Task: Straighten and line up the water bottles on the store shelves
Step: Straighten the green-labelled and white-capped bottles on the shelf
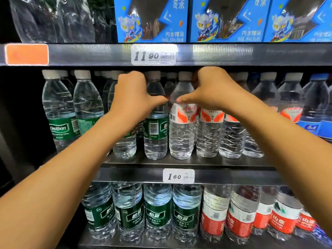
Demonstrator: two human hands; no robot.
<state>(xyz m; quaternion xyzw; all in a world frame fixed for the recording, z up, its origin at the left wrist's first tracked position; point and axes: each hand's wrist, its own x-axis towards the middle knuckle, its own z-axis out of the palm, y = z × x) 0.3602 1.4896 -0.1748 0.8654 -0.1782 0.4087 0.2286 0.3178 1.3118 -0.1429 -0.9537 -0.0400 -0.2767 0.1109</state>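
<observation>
Left hand (133,97) and right hand (212,90) grip neighbouring bottles (181,130).

A shop aisle is shown, a drinks section. Tiered dark metal shelves (179,161) are stocked with rows of clear plastic water bottles with green labels (156,123) and red-and-white labels (183,123), level with the left hand (133,97) and right hand (213,90). White price tags reading 11.90 (153,55) above the hands and 1.60 (178,175) below are clipped to shelf edges. Blue printed cartons (152,18) are stacked overhead.
</observation>
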